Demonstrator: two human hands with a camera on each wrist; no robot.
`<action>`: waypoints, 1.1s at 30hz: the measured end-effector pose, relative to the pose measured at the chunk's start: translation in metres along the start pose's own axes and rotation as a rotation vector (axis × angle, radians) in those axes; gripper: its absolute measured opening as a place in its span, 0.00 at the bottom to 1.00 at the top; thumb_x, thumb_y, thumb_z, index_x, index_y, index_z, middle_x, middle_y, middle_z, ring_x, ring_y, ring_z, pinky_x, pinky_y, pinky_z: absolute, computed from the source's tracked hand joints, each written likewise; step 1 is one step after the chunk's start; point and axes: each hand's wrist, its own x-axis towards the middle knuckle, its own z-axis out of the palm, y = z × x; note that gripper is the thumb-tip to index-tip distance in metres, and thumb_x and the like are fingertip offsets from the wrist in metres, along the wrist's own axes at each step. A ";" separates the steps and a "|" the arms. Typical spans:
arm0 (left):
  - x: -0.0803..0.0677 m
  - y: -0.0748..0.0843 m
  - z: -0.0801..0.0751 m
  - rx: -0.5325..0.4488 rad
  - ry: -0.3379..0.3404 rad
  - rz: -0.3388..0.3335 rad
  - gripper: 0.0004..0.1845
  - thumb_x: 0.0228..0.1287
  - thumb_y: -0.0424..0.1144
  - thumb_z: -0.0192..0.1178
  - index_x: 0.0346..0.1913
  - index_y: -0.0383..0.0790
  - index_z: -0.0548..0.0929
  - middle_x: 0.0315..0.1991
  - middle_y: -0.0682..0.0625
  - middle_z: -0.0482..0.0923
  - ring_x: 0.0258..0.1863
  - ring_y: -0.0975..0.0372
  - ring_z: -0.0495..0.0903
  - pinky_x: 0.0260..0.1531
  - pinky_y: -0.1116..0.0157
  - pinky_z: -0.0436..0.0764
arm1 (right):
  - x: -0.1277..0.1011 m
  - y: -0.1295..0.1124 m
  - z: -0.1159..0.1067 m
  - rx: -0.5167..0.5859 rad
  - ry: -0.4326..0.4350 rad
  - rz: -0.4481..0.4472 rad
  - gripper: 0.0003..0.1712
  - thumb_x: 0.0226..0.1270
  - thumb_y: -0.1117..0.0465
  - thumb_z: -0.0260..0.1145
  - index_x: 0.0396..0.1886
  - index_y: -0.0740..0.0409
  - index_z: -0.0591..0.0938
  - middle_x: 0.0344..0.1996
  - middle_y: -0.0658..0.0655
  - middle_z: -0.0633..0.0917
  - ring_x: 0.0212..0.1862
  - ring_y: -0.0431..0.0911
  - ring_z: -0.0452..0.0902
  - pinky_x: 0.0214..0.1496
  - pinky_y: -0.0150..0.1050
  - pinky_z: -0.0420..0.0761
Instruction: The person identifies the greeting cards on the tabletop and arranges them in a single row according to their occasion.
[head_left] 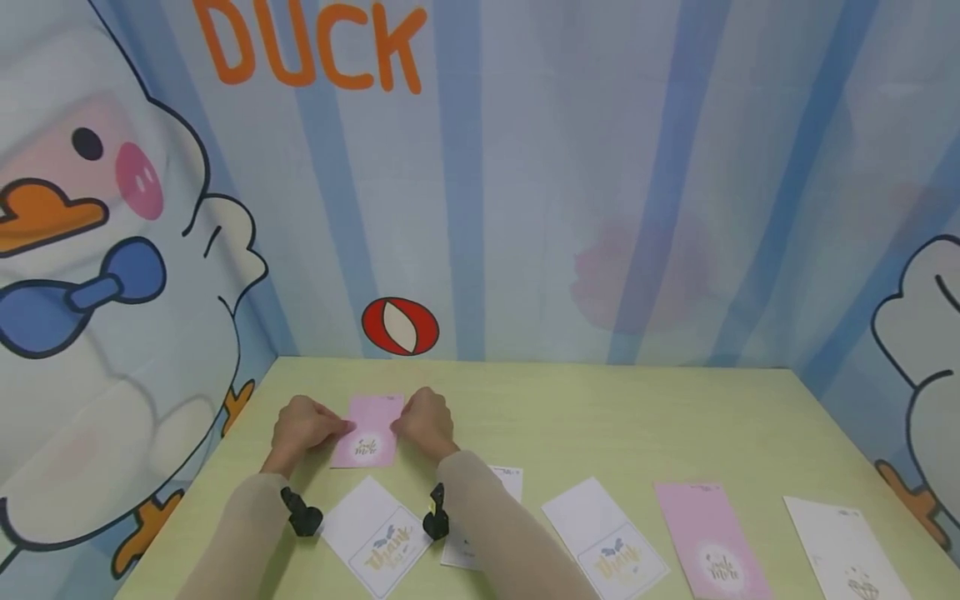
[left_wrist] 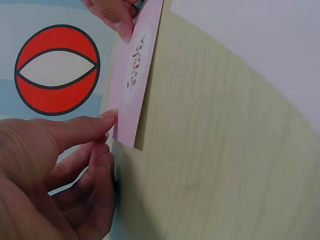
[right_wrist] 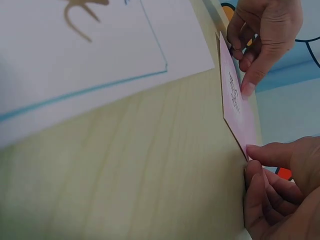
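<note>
Nearest the person, a row of cards lies flat along the front of the pale green counter [head_left: 600, 417]. At the left of the row is a white thank-you card [head_left: 378, 536] with a blue frame and gold script, which also fills the top of the right wrist view; it lies between the two beige sleeves. A second white card [head_left: 480, 517] is partly hidden under the right sleeve [head_left: 495, 533]. Further right come another white thank-you card [head_left: 604, 538], a pink card with a round white label [head_left: 708, 537], and a white card at the far right [head_left: 843, 546] near the counter's edge. Each wrist carries a small black camera mount [head_left: 302, 512].

Beyond that row, both hands meet at a single pink card [head_left: 369, 431] toward the left part of the counter. The left hand [head_left: 303, 425] pinches the card's left edge, its thumb on the face and the other fingers curled beneath, as the left wrist view shows. The right hand [head_left: 426, 421] grips the opposite edge the same way, with the thumb tip pressed on the pink face. The card is raised off the counter and held tilted; its round white label with dark script faces up toward the person.

Behind the hands, the counter ends at a blue-striped backdrop [head_left: 525, 208] with a red and cream oval [head_left: 400, 326] just above the counter line, a cartoon duck with a blue bow tie [head_left: 90, 283] at the left, and orange letters reading DUCK [head_left: 311, 46] at the top.
</note>
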 end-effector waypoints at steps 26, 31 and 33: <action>-0.066 0.089 0.014 -0.036 0.014 0.320 0.12 0.65 0.44 0.74 0.41 0.38 0.91 0.34 0.44 0.88 0.30 0.58 0.82 0.27 0.66 0.77 | -0.024 -0.004 -0.096 -0.045 -0.112 -0.290 0.10 0.64 0.57 0.78 0.38 0.59 0.91 0.38 0.56 0.92 0.32 0.42 0.84 0.33 0.35 0.83; -0.086 0.113 0.023 0.017 0.002 0.478 0.12 0.65 0.42 0.74 0.45 0.37 0.90 0.31 0.45 0.85 0.27 0.59 0.78 0.26 0.65 0.75 | -0.041 0.003 -0.130 -0.077 -0.127 -0.356 0.10 0.66 0.57 0.76 0.41 0.59 0.90 0.38 0.56 0.91 0.35 0.43 0.85 0.35 0.35 0.83; -0.095 0.122 0.029 0.032 0.009 0.537 0.12 0.65 0.41 0.74 0.46 0.38 0.90 0.33 0.45 0.86 0.29 0.59 0.79 0.29 0.64 0.78 | -0.049 0.006 -0.145 -0.085 -0.129 -0.369 0.10 0.67 0.57 0.76 0.41 0.59 0.90 0.38 0.56 0.91 0.36 0.43 0.85 0.35 0.35 0.83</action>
